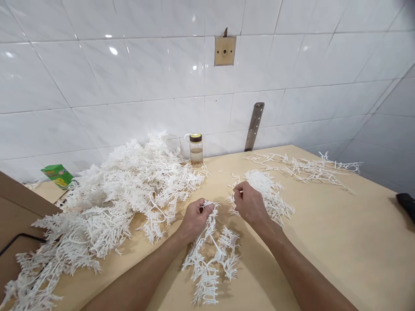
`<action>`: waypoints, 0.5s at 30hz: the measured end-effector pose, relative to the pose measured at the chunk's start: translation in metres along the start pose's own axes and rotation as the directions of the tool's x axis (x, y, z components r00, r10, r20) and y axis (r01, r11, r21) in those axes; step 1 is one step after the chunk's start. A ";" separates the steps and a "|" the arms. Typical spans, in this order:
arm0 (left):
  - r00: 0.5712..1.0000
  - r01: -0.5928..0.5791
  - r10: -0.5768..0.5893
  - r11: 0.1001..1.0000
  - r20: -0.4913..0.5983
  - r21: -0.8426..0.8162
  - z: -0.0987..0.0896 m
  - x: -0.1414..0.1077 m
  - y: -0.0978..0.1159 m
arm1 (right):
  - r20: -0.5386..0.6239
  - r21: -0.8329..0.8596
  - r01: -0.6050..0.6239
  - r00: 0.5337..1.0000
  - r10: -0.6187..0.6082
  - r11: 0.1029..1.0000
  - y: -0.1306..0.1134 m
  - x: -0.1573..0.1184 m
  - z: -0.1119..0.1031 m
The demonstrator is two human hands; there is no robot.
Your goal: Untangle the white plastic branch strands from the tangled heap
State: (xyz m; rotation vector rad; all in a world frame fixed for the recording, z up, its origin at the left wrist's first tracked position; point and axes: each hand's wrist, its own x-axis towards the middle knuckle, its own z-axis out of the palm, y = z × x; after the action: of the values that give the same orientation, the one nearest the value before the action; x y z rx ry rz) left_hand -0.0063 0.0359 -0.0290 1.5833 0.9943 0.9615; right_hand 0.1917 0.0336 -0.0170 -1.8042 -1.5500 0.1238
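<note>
My left hand (195, 218) is closed on the upper end of a white branched plastic sprig (210, 261), which hangs down over the table toward me. To its right, my right hand (248, 201) has its fingers pinched together beside a small pile of white pieces (266, 192); whatever is between the fingertips is too small to make out. A large heap of white feathery sprigs (129, 181) lies left of my hands. Thin, mostly bare white stems (304, 168) are spread at the back right.
A lidded jar of liquid (196, 151) stands at the tiled wall, with a metal bar (254, 126) leaning nearby. At the left are a green box (58, 175) and a brown panel (22, 211). A dark object (406, 205) sits at the right edge.
</note>
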 end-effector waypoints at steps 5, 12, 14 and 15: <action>1.000 -0.003 0.006 0.997 -0.029 0.076 0.003 0.000 -0.004 | -0.016 0.132 0.109 0.994 -0.107 0.985 -0.004 -0.001 -0.009; 1.000 0.004 -0.005 0.997 0.010 0.073 0.004 -0.001 0.005 | 0.254 0.252 0.269 0.908 -0.332 0.929 -0.028 -0.018 -0.011; 1.000 0.019 -0.019 0.997 0.004 0.081 0.004 -0.002 0.008 | 0.267 0.236 0.286 0.900 -0.344 0.929 -0.030 -0.019 -0.012; 1.000 0.024 -0.023 0.995 -0.006 0.092 0.004 -0.002 0.008 | 0.269 0.232 0.289 0.899 -0.347 0.929 -0.030 -0.019 -0.012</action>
State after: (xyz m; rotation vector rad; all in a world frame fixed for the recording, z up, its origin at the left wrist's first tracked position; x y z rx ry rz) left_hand -0.0017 0.0313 -0.0220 1.6421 1.0716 0.9154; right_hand 0.1684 0.0113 0.0023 -1.4088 -1.9634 0.3936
